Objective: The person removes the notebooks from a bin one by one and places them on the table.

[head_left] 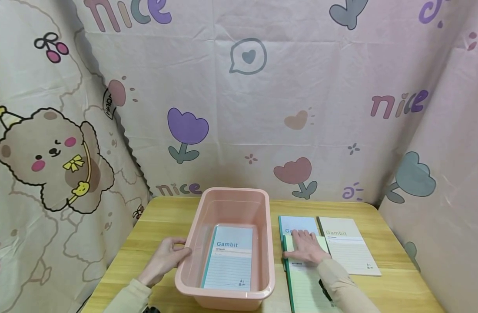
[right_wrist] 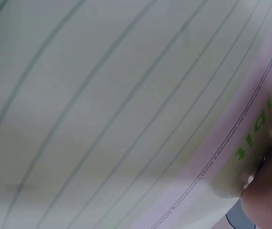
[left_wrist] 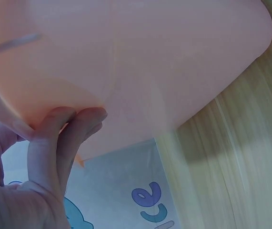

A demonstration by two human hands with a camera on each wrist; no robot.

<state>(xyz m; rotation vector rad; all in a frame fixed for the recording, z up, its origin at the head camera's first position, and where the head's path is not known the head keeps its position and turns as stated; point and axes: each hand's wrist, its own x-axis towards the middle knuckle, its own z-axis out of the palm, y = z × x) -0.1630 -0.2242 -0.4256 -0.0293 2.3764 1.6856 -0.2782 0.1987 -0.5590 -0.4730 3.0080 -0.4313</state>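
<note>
My left hand (head_left: 166, 259) grips the left rim of a pink plastic basin (head_left: 264, 243), thumb and fingers on either side of the wall. A blue Gambit notebook (head_left: 229, 265) lies flat in the basin. My right hand (head_left: 306, 248) rests on the upper part of a green Gambit notebook (head_left: 307, 287), fingers spread toward its top edge and thumb near its spine. Ruled lines of this green notebook (right_wrist: 126, 105) fill the right wrist view. Beneath its top end, another blue notebook (head_left: 299, 222) is partly covered.
A pale grey Gambit notebook (head_left: 350, 245) with a dark spine lies right of my right hand. Everything stands on a wooden table (head_left: 162, 217). A printed curtain (head_left: 247, 108) hangs behind the table and along both sides.
</note>
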